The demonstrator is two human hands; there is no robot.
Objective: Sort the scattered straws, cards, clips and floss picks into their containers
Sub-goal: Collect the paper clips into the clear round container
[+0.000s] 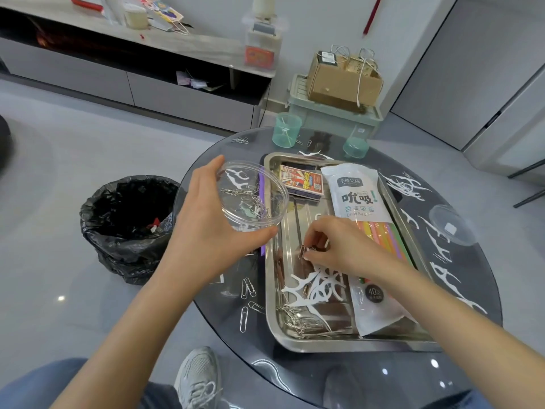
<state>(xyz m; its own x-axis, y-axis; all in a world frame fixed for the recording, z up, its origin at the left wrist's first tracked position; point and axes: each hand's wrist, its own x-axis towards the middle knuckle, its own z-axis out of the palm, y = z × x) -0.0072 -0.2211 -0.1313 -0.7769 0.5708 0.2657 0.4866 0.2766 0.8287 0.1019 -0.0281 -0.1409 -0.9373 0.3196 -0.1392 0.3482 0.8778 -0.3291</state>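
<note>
Clips [303, 251] are pinched at the fingertips of the right hand [339, 246], low over the floor of the steel tray [339, 345], about its middle; whether one clip or several are held cannot be told. Left hand [212, 228] is wrapped round the side of a clear tub [253, 199], held tilted in the air just left of the tray, with some clips seen lying inside. A larger clip heap [298, 318] is noted in the tray's near left corner, partly under white floss picks [318, 286]. Loose clips [247, 290] lie on the glass table [324, 379] beside the tray. Handling is judged thus: thin bent wire, very light, stiff but springy, slippery on steel and glass, and prone to hooking together. A pinch across a loop end or a scrape into a pile is therefore favoured over a flat grab, and picks may be dragged along if the heap is lifted whole. The tub is judged thin and easily squeezed out of round. Writing: the straw bag [358, 202] in the tray is printed with large "吮吸!", "百变吸管" beneath, a partly legible "Drink S…" line, and "40" on a dark disc lower down. Its small top badge is not read. Card box [300, 181] at the tray's far end carries a square code; its lettering is too blurred to read.
</note>
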